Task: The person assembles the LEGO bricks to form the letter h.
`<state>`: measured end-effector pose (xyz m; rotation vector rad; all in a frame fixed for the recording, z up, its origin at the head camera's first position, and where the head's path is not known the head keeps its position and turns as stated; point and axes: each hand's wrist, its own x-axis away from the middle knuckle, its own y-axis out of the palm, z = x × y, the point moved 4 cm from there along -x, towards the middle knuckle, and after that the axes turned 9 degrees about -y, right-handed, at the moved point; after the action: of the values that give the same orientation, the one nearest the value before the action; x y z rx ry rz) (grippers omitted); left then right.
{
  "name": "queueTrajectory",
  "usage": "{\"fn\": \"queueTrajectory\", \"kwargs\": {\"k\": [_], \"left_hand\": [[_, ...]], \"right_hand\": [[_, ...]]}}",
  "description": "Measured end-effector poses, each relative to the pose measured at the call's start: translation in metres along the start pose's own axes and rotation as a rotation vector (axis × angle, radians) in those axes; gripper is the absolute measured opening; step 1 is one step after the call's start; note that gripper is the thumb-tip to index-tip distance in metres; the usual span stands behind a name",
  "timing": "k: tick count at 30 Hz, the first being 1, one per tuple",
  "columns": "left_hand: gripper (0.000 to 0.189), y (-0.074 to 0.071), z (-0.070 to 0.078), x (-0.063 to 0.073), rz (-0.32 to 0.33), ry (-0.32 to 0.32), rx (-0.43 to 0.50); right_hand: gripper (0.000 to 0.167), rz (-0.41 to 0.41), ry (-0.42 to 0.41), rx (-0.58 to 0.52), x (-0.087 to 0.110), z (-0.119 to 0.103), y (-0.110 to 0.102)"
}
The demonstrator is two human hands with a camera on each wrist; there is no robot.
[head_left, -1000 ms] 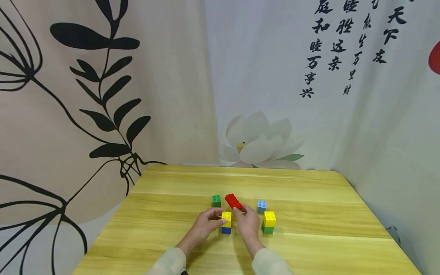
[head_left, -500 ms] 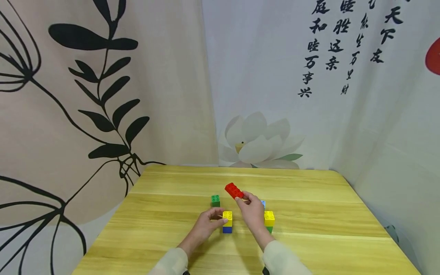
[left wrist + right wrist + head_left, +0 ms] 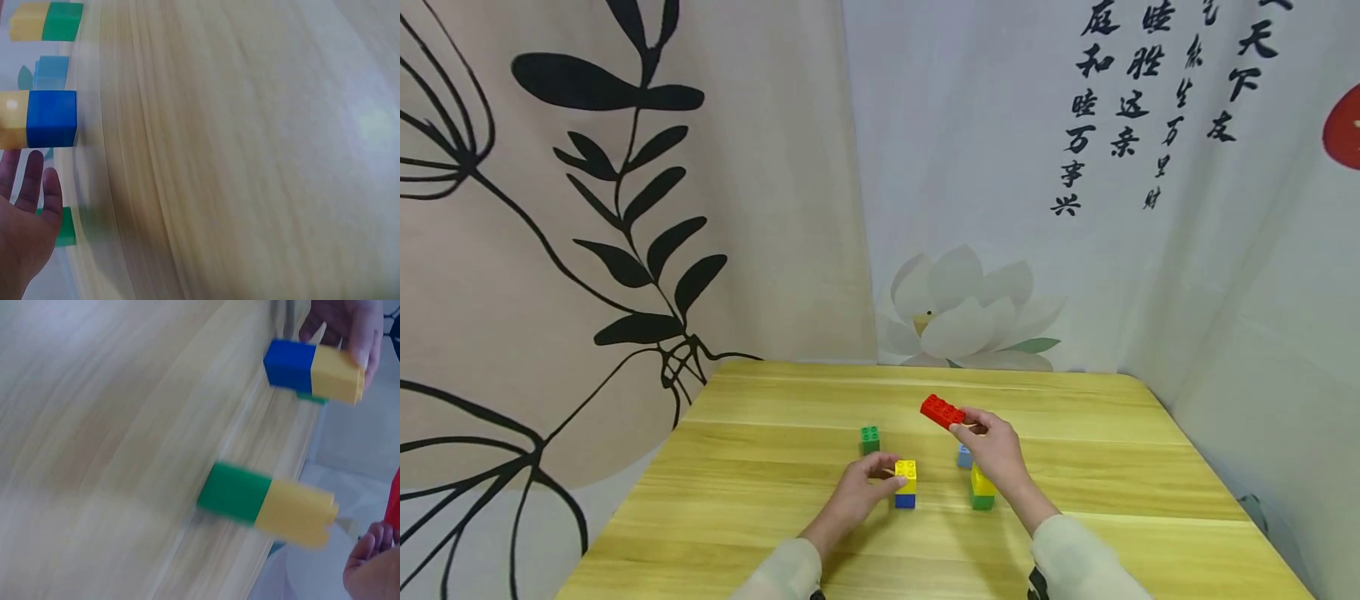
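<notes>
My left hand (image 3: 860, 493) pinches the yellow brick (image 3: 906, 475) on top of a blue brick (image 3: 906, 502), thumb on its near face and fingers behind. The right wrist view shows this two-brick stack upright on the wood. Raised over the table, my right hand (image 3: 996, 446) grips a long red brick (image 3: 942, 411) by its right end, studs showing. Below that hand stands a second stack, a yellow brick (image 3: 294, 512) on a green brick (image 3: 235, 492), partly covered by the hand in the head view. Just behind it is a light blue brick (image 3: 965, 456), partly hidden.
A green brick (image 3: 870, 439) stands beyond my left fingers. All the bricks are on a wooden table (image 3: 760, 467). A printed curtain (image 3: 790, 208) hangs behind the table's far edge.
My right hand has lifted the red brick away from the blue and yellow stack, up and to the right. My left hand and that stack have shifted slightly right.
</notes>
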<state>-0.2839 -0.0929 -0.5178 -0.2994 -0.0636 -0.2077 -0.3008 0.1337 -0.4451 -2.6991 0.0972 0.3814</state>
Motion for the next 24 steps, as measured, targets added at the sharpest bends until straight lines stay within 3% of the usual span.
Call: {"fn": "queueTrajectory", "kwargs": {"k": [8, 24], "left_hand": [[0.032, 0.008, 0.003, -0.003, -0.005, 0.026, 0.007], [0.032, 0.037, 0.012, -0.008, 0.005, -0.014, 0.025]], "right_hand": [[0.043, -0.079, 0.011, 0.017, -0.001, 0.016, -0.032], [0.042, -0.219, 0.001, 0.026, 0.004, 0.030, -0.049]]}}
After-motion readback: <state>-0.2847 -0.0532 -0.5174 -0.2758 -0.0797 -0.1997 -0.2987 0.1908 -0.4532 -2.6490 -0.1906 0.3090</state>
